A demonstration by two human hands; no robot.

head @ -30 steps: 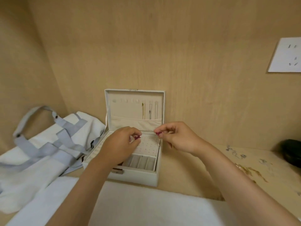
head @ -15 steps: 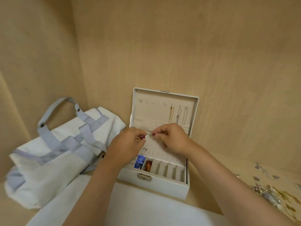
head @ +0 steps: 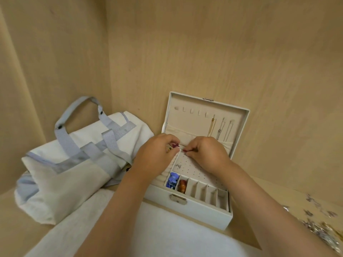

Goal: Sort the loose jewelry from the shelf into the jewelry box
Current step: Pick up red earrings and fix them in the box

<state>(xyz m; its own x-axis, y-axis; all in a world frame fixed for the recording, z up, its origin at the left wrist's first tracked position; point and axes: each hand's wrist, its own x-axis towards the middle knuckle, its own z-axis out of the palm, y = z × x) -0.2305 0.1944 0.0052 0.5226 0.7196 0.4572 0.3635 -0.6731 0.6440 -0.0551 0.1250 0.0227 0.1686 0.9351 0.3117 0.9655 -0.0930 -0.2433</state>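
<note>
Together, left hand and right hand hover over the open white jewelry box, each grip pinching a dark-red piece.

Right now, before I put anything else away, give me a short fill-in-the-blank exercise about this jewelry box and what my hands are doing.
1. The jewelry box has its lid ____.
2. ____ chains hang inside the lid.
3. The blue piece sits in the front row's ____ compartment.
4. Pinching red jewelry, the left hand and right hand hover above the ____.

Missing words: open; three; leftmost; jewelry box.
</note>
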